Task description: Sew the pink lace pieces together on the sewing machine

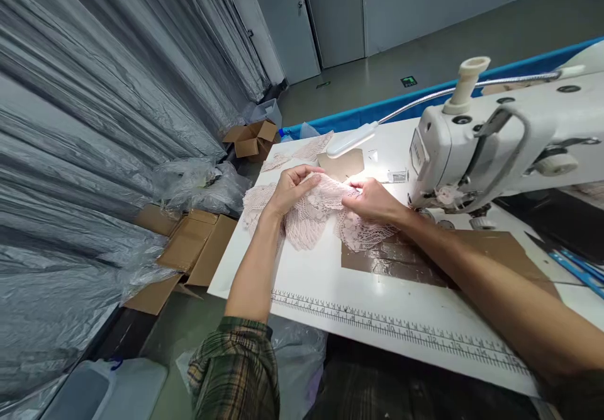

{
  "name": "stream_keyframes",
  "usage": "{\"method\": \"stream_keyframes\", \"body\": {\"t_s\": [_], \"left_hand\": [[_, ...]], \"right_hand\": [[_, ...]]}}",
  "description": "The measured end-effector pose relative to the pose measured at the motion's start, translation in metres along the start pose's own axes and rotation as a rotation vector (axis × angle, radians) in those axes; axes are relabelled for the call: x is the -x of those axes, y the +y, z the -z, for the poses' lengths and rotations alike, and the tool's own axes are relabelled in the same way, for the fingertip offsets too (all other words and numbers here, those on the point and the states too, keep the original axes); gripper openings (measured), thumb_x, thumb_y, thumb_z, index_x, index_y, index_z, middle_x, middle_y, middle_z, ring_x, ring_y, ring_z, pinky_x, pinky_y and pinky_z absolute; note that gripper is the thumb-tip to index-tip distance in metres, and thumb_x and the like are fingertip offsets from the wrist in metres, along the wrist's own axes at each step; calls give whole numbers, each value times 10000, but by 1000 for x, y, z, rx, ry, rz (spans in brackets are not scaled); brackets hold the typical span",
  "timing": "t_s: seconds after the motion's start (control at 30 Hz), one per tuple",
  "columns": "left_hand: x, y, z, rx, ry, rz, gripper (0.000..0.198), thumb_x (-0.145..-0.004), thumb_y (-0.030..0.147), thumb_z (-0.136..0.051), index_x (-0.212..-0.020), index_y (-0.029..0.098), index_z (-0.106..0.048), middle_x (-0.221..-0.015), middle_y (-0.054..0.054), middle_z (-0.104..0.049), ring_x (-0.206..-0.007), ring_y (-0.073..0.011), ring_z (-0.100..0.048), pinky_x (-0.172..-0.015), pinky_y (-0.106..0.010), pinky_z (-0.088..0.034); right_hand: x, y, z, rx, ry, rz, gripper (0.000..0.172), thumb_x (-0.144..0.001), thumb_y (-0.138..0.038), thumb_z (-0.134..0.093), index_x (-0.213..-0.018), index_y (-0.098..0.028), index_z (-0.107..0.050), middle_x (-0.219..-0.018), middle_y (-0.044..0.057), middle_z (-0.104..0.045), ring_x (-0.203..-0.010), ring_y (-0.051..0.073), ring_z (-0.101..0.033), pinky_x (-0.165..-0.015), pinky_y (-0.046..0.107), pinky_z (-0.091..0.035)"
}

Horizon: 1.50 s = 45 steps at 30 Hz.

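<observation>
A piece of pale pink lace fabric lies bunched on the white sewing table, to the left of the white sewing machine. My left hand grips the lace's upper edge with curled fingers. My right hand pinches the same lace close beside it, just left of the machine's needle area. Both forearms reach in from the bottom of the view.
A gooseneck lamp shines over the lace. More lace pieces lie at the table's far end. A printed ruler runs along the near edge. Open cardboard boxes and plastic sheeting stand left on the floor.
</observation>
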State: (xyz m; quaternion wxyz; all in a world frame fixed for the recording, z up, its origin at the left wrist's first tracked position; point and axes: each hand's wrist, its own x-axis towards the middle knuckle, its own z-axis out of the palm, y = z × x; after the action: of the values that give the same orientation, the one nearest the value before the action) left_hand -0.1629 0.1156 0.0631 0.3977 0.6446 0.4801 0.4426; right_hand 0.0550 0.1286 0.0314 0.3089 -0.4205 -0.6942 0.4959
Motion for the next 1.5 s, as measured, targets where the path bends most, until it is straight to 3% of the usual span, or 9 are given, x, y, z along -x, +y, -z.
{"method": "stream_keyframes", "body": {"t_s": [0.2, 0.5, 0.67, 0.83, 0.93, 1.07, 1.17, 1.3, 1.5], "left_hand": [[-4, -11, -5, -215, 10, -119, 384, -783, 358, -777, -1118, 181, -713, -1112, -88, -725, -1045, -206, -660, -866, -295, -533], [-6, -18, -6, -124, 52, -65, 368, -826, 340, -735, -1142, 156, -697, -959, -64, -735, -785, -123, -655, -663, -215, -527], [-6, -15, -6, -126, 57, -42, 339, -823, 306, -714, -1127, 154, -706, -915, -48, -726, -705, -95, -605, -612, -199, -480], [-4, -11, -6, -163, 14, -34, 365, -837, 309, -699, -1170, 160, -699, -844, -26, -717, -650, -83, -565, -596, -201, -436], [-2, -8, -8, -169, -38, -38, 352, -847, 314, -701, -1165, 162, -704, -855, -27, -729, -690, -90, -591, -652, -209, -452], [-1, -6, -9, -174, -35, -32, 350, -844, 335, -707, -1153, 169, -712, -861, -30, -735, -699, -100, -605, -656, -220, -453], [-2, -6, -7, -176, 19, -34, 343, -833, 340, -715, -1133, 174, -723, -842, -30, -726, -672, -100, -584, -617, -216, -438], [-3, -10, 0, -175, 77, -40, 337, -839, 360, -718, -1122, 177, -731, -812, -26, -713, -591, -79, -502, -542, -201, -390], [-5, -18, 7, -180, 105, -45, 320, -844, 349, -708, -1119, 187, -730, -769, -3, -686, -523, -59, -415, -495, -200, -329]], "right_hand": [[-3, 16, 4, 115, 193, -47, 105, -622, -207, -593, -611, -192, -489, -561, -23, -484, -563, 118, -471, -539, 262, -330], [-4, 22, 3, 1, 312, -56, 223, -727, -235, -523, -571, -223, -364, -523, -30, -414, -511, 100, -408, -499, 259, -310], [-4, 27, 0, -108, 311, -36, 127, -815, -301, -510, -817, -175, -522, -673, 21, -588, -508, 103, -533, -463, 232, -392], [-3, 29, -3, -156, 154, 30, 474, -817, -301, -554, -1263, -143, -538, -1001, 113, -703, -552, 126, -647, -373, 209, -391], [-4, 23, -3, -182, 57, 128, 586, -829, -289, -540, -1396, -157, -465, -1315, 169, -619, -595, 114, -680, -364, 204, -410], [-3, 15, -2, -76, -17, 82, 538, -861, -322, -507, -1371, -151, -526, -891, 57, -721, -441, 96, -576, -368, 211, -378], [-1, 17, 1, 31, -4, 29, 355, -847, -343, -511, -1101, -151, -668, -591, -17, -610, -410, 113, -516, -412, 231, -365], [-1, 23, 4, 93, 72, 21, 187, -778, -322, -565, -666, -172, -572, -471, -33, -467, -456, 104, -435, -489, 254, -313], [-3, 25, 3, 70, 194, 13, 123, -704, -282, -593, -675, -197, -509, -499, -75, -346, -530, 95, -346, -550, 266, -282]]}}
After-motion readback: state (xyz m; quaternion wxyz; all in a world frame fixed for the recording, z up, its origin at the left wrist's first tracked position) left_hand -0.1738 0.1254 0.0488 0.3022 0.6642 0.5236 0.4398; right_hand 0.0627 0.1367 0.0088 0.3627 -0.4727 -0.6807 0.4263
